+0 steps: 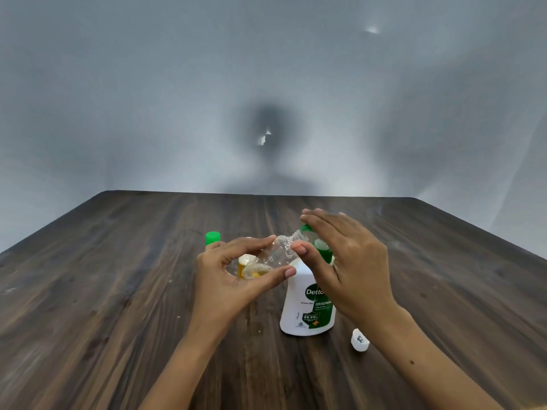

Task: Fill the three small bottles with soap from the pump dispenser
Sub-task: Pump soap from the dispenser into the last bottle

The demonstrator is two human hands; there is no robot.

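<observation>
My left hand (233,276) holds a small clear bottle (276,254), tilted, with its open threaded neck pointing up and right at the green pump nozzle (306,229). A little yellowish soap lies at the bottle's bottom end. The white pump dispenser (305,306) with a green label stands on the table. My right hand (343,261) rests over the green pump head, thumb touching the small bottle's neck. Behind my left hand stand a green-capped small bottle (212,238) and another small bottle with yellow soap (244,261), mostly hidden.
A loose white cap (359,340) lies on the dark wooden table (118,291), right of the dispenser under my right forearm. A plain grey wall rises behind the table's far edge.
</observation>
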